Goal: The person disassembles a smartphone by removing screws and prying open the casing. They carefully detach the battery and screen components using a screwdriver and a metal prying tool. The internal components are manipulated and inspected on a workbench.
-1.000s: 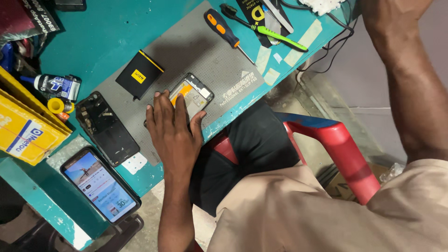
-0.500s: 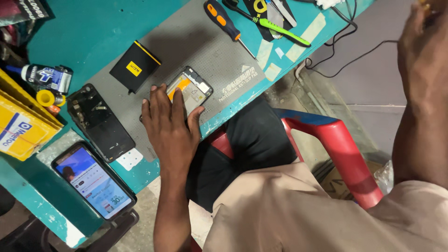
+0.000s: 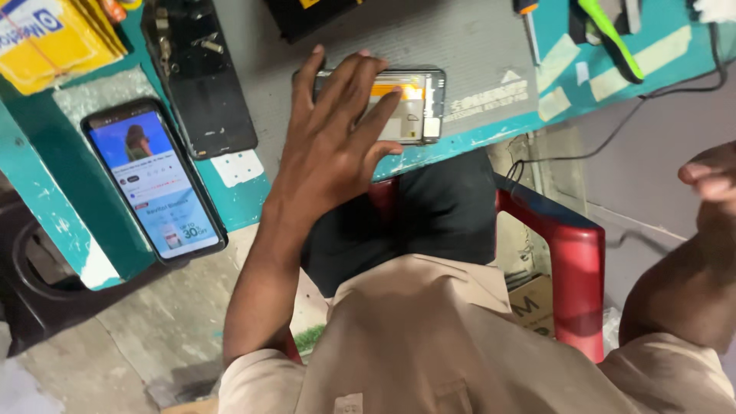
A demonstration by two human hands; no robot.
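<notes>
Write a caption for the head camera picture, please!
Left hand rests flat on an opened phone on the grey mat.

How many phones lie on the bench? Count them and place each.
3. An opened phone lies under the left hand on the grey mat; a dark phone back lies left of it; a lit phone lies at the bench's left edge. More may be out of frame.

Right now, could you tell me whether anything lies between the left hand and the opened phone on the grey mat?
Nothing visible does: the left hand already rests flat on the opened phone, fingers spread across it. The right hand is off to the side, away from the bench.
</notes>
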